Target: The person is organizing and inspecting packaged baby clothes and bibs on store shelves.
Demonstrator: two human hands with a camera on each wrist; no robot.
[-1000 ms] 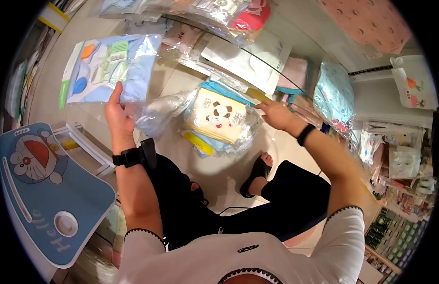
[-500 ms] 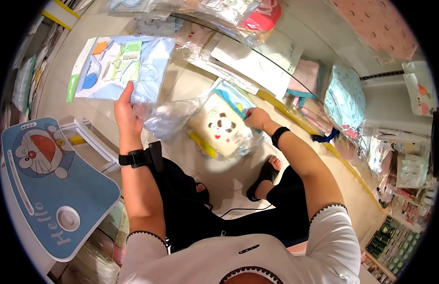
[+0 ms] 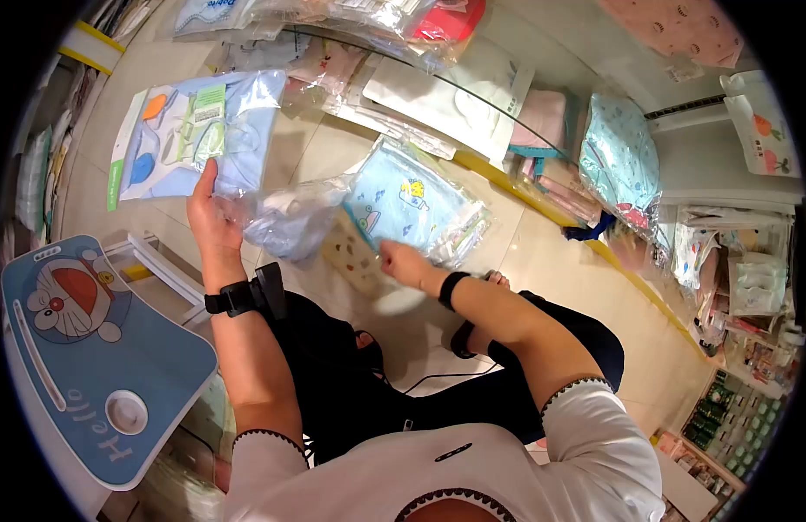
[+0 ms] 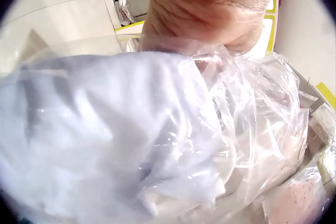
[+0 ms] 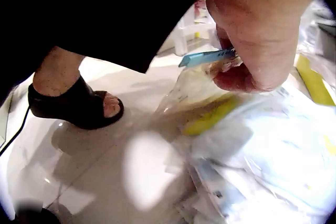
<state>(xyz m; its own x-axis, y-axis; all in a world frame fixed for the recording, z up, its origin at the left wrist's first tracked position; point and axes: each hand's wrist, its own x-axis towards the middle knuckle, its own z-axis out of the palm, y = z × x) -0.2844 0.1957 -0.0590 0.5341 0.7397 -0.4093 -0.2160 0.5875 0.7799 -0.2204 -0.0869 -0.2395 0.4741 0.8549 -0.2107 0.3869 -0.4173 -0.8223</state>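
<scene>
My left hand (image 3: 215, 217) grips a clear bag of light blue baby clothes (image 3: 237, 139) with a green-edged card, thumb on top. From the same hand hangs crumpled clear plastic with pale blue cloth (image 4: 115, 129), filling the left wrist view. My right hand (image 3: 407, 265) pinches the edge of a cream package with a dog print (image 3: 355, 257), tilted and blurred. In the right wrist view a blue strip (image 5: 205, 57) sticks out beside the pinching fingers. Beneath and beyond lies a light blue package with a yellow cartoon (image 3: 407, 200), on other clear bags.
A glass shelf (image 3: 507, 104) with bagged goods runs along the far side, above a yellow floor-level edge (image 3: 542, 204). At left stands a small blue table with a cartoon cat (image 3: 116, 374). A sandalled foot (image 5: 79, 103) is close to the bags.
The right hand moved from the stack's far right edge toward me and left, turning the cream package off the stack and uncovering the light blue one. The left hand keeps its hold.
</scene>
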